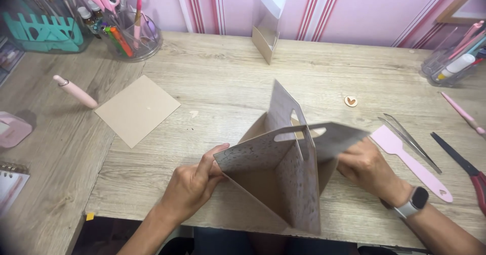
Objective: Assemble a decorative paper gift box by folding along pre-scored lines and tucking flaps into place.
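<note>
We are folding up a paper box (283, 169) at the near middle of the table (212, 83). Our left hand (195, 186) pinches its left flap; our right hand (367, 166) grips the right side, partly hidden. Next, we judge, the 2 slotted flaps must interlock.

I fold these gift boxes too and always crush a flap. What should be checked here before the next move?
1. Left hand grips the box's left wall: ok.
2. Right hand supports the right side behind the flap: ok.
3. Paper box sits on the table, not dangling: ok.
4. Handle slots on the two raised flaps line up: not ok, the flaps cross at an angle.
5. Tweezers and pink spatula are clear of the box: ok.
6. Bottom panel seated: cannot tell.
</note>
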